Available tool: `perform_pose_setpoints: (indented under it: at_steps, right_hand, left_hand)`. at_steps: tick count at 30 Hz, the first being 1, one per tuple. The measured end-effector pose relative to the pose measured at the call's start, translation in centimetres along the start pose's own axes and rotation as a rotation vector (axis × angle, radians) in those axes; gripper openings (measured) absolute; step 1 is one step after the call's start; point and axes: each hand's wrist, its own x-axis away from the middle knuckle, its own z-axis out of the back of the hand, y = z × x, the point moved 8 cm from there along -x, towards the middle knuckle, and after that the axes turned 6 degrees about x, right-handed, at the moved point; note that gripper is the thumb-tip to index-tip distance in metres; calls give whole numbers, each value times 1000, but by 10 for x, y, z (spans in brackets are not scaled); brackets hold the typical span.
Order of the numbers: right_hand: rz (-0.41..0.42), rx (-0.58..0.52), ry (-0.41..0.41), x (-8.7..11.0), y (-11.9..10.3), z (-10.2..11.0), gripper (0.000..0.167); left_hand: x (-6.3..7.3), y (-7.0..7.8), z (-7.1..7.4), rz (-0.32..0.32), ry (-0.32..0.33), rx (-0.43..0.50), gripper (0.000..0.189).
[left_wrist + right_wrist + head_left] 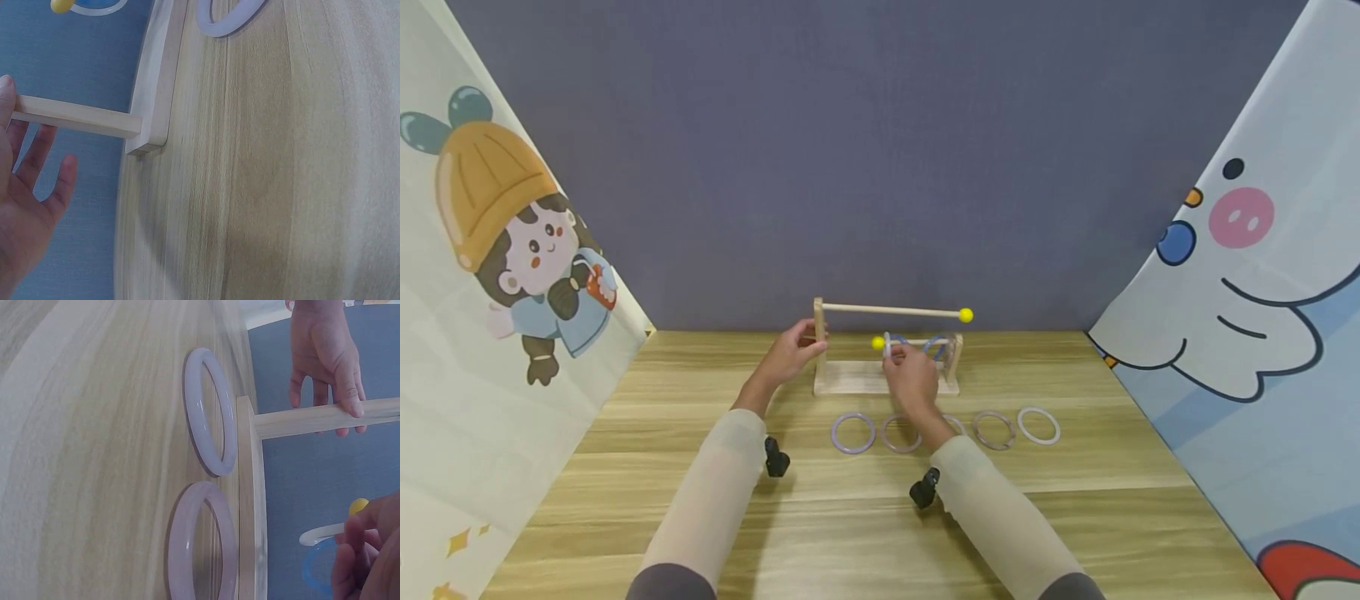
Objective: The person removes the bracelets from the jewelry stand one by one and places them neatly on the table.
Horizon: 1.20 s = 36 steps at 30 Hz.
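Note:
A wooden bangle stand (850, 380) has two rods with yellow ball ends, one high and one low. My left hand (787, 355) grips its left post (78, 117), thumb on one side and fingers behind. At the ball end of the lower rod, my right hand (913, 380) pinches a white bangle (320, 534) between thumb and fingers. The bangle stands upright, right by the yellow ball (877, 342). Blue bangles (934, 342) hang on the lower rod farther right, partly hidden by the right hand. Only the yellow ball (966, 315) sits on the upper rod (887, 310).
Several bangles lie in a row before the stand: a lilac one (833, 433), a pinkish one (885, 439), one partly behind the right wrist, a brownish one (977, 431) and a white one (1020, 425). A grey-blue wall (880, 167) stands behind; printed cloths flank the table (700, 500).

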Motion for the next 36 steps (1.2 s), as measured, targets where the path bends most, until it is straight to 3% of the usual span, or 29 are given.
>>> perform_pose_setpoints:
  at_steps: [18, 36]
  right_hand:
    - [10, -42, 12, -1, -2, 3, 15]
    - [33, -45, -35, 0, -13, 0, 17]
  left_hand:
    - [-1, -1, 1, 13, -4, 8, 41]
    - [-1, 0, 0, 24, -14, 8, 41]
